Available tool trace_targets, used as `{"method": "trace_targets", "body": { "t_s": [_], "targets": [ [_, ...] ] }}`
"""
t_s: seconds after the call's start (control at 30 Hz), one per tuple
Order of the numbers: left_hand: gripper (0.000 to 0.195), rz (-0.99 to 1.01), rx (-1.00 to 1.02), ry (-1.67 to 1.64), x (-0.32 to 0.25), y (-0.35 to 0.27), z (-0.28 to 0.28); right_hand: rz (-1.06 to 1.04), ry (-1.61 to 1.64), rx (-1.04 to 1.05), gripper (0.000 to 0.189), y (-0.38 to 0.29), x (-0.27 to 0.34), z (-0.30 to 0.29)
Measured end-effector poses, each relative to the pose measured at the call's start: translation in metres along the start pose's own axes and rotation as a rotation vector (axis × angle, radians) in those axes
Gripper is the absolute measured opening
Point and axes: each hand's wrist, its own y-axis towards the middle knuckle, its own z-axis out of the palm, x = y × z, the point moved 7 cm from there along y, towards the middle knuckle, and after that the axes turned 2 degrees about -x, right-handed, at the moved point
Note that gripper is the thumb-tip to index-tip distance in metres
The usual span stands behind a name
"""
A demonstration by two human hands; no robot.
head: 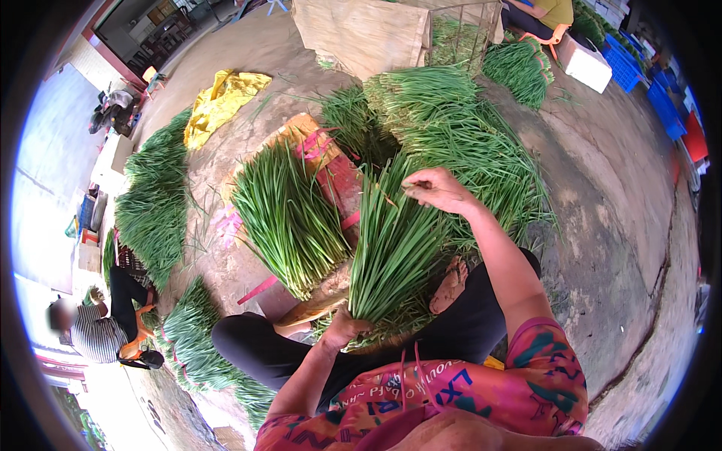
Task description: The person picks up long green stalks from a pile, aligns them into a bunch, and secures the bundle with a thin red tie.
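Observation:
My left hand point(345, 330) grips the pale lower ends of a bunch of long green leafy stalks point(389, 248), which look like garlic chives and fan out away from me. Above the right side of their leafy tips is my right hand point(431, 190), fingers bent and thumb near the fingertips; whether a thin leaf is between them I cannot tell. Left of the held bunch, a thick pile of the same greens point(285, 225) lies on a low wooden board point(316, 307). Pink strips point(316, 144) lie at the board's far end.
A large heap of greens point(462, 135) spreads beyond my right hand. More bundles point(158, 191) lie at the left, near a yellow sack point(223, 104). One person point(101, 332) sits at the left, another point(536, 17) at the upper right. Blue crates point(623, 62) stand far right.

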Motion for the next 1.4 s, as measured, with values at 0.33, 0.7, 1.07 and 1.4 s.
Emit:
{"method": "trace_targets", "body": {
  "t_s": [0.33,0.7,1.07,1.4],
  "targets": [
    [0.035,-0.052,0.028,0.028,0.014,0.006,-0.003,-0.074,-0.106,0.009,0.016,0.001,-0.001,0.017],
    [0.021,-0.048,-0.047,0.0,0.004,0.009,-0.004,-0.063,0.258,0.138,0.004,-0.018,0.01,0.004],
    [0.021,0.001,-0.076,0.037,0.011,0.009,-0.012,-0.083,0.06,0.235,0.014,-0.021,0.016,0.041],
    [0.034,-0.051,0.016,0.007,0.004,0.007,-0.004,-0.353,-0.508,0.109,0.01,-0.025,0.02,0.048]
  ]
}}
